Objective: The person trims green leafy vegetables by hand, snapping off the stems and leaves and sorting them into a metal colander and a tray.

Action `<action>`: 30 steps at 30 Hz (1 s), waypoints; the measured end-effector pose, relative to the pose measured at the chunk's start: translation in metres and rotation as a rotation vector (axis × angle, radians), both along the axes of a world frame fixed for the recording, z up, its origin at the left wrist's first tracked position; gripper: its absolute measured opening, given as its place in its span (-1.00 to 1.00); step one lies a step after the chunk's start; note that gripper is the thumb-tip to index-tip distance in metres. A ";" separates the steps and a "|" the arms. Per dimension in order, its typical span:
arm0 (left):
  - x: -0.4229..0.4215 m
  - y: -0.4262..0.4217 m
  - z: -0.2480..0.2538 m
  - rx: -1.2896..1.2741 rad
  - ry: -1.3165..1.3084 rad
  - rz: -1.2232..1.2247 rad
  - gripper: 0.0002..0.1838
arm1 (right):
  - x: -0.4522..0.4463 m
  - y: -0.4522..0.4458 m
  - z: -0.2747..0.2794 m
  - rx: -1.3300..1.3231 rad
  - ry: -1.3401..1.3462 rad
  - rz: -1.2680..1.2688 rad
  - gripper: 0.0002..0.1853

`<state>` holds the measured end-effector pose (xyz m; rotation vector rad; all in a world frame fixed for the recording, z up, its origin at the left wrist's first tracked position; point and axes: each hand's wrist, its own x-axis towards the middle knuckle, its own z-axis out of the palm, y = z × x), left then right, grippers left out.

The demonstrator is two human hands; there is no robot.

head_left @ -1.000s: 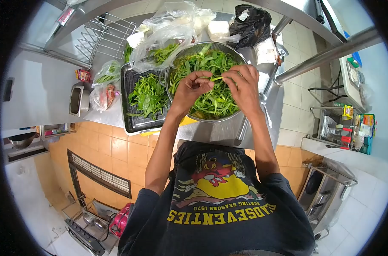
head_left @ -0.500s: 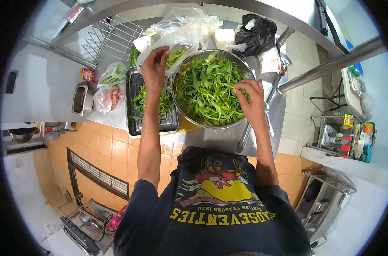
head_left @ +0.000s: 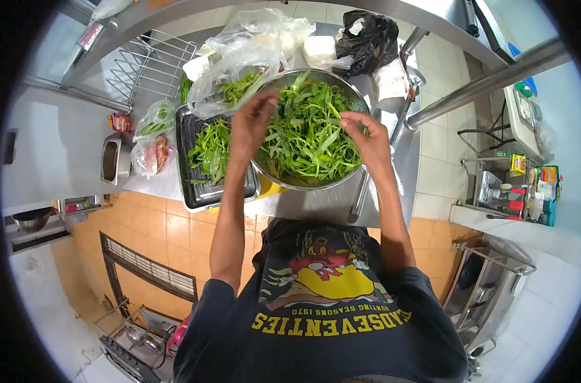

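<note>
A round mesh strainer (head_left: 297, 186) full of leafy greens (head_left: 316, 137) sits on the steel table. My right hand (head_left: 368, 137) pinches a green stem (head_left: 334, 111) over the strainer's right side. Over the strainer's left rim is my left hand (head_left: 253, 124), blurred by motion, so its fingertips are unclear. Left of the strainer lies a black tray (head_left: 183, 143) with more leafy greens (head_left: 210, 150), partly hidden behind my left forearm. An open clear plastic bag (head_left: 217, 80) with greens in it overlaps the back of the tray.
Behind the strainer are a white block-like package (head_left: 320, 50) and a black plastic bag (head_left: 367, 41). A wire rack (head_left: 153, 67), a bag of greens (head_left: 156, 120) and a metal container (head_left: 114, 159) stand at left. A metal post (head_left: 482, 89) slants at right.
My left hand moved from between the hands' meeting point to above the tray, then back right to the strainer's rim. My right hand stays by the strainer's right side with a stem.
</note>
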<state>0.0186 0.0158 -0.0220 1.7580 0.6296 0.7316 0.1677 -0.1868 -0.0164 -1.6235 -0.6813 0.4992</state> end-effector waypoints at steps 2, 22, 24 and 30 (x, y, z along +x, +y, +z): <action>0.008 -0.028 0.001 -0.112 0.014 -0.085 -0.74 | 0.000 0.002 0.001 0.005 0.007 0.037 -0.81; 0.024 -0.060 0.010 -0.552 -0.085 -0.168 -0.77 | -0.001 -0.002 0.002 0.035 -0.148 -0.013 -0.75; 0.023 -0.059 0.011 -0.564 -0.082 -0.160 -0.77 | 0.000 -0.002 0.001 0.058 -0.110 -0.074 -0.71; 0.019 -0.055 0.011 -0.537 -0.070 -0.164 -0.75 | -0.002 -0.004 0.010 0.179 0.112 -0.151 -0.66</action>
